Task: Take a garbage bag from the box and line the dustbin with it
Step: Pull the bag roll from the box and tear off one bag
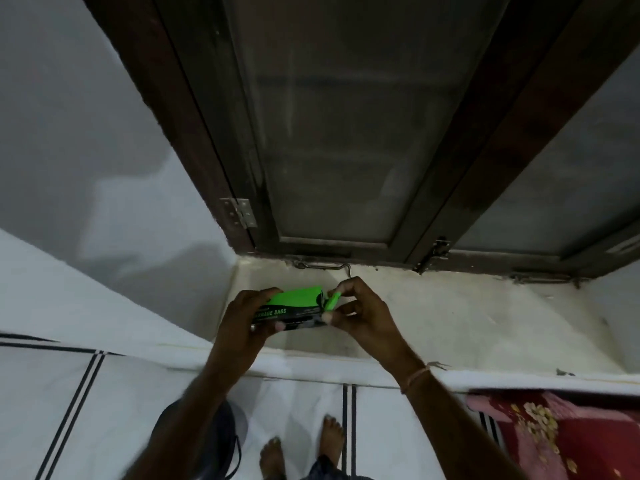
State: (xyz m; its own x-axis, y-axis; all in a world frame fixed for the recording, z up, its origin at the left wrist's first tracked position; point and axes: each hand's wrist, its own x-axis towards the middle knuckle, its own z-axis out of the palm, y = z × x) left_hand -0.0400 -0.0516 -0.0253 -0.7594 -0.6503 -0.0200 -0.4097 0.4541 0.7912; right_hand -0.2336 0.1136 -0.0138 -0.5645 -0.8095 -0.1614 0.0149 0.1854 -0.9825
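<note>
**Box of garbage bags held over the sill, end flap pinched**

We see both hands raised above a pale window ledge [433, 317], with the green and black box [294, 306] of garbage bags held between them. Our left hand [242, 323] wraps the left end of the box: its fingers [273, 292] curl over the top edge while the thumb presses on the near face, so they are clamped on the box. Our right hand [363, 313] meets the box at its right end. There the fingers [337, 292] are drawn together, pinching a small green flap [331, 302] that sticks out from that end, with the thumb tip just below it against the box's corner. Whether the flap is cardboard or the tip of a bag, we cannot tell.

Beyond the fingers, a metal hook latch [325, 266] lies along the base of a dark wooden window frame [450, 202] with frosted panes. A thin thread band circles the right wrist [415, 377].

Below the hands, nearer to us, two bare feet [304, 452] stand on a white floor with dark stripes. A dark round dustbin [221, 438] sits under the left forearm, partly hidden by it. A red patterned cloth [554, 434] lies to the right of the right arm.
</note>
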